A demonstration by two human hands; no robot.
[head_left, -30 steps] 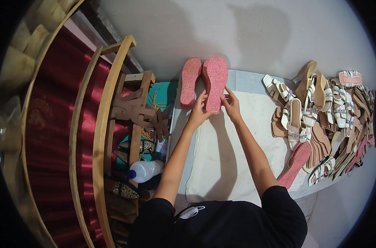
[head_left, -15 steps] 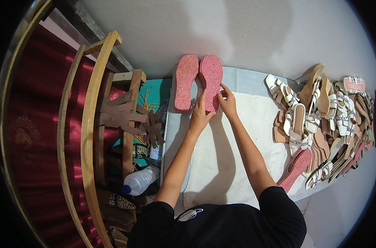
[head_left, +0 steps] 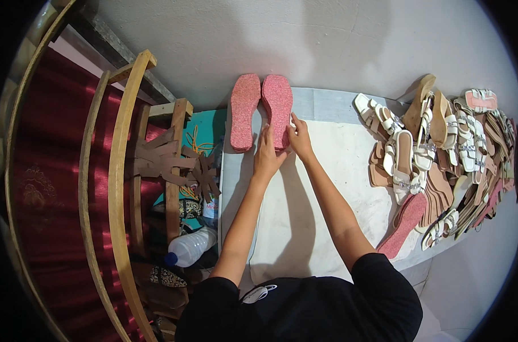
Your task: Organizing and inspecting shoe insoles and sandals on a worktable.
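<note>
Two neat stacks of pink speckled shoe soles stand side by side at the far edge of the table, against the wall. My left hand (head_left: 266, 156) cups the near end of the right-hand stack of pink soles (head_left: 277, 105), its fingers along the left side and its thumb at the heel. On the opposite side, my right hand (head_left: 301, 140) presses thumb and fingers to the stack's right edge. The left-hand stack of pink soles (head_left: 244, 111) is untouched, just left of my left fingertips.
White strappy sandals (head_left: 404, 162) and tan soles (head_left: 438, 196) crowd the right side. A single pink sole (head_left: 404, 225) lies before them. Pale sheeting (head_left: 338, 188) covers the table. Left are a wooden rack (head_left: 120, 171), brown straps (head_left: 156, 157) and a plastic bottle (head_left: 190, 248).
The whole view has shifted a little, so the table and soles appear farther left. Both hands stay at the heel of the right-hand stack, with little movement against it.
</note>
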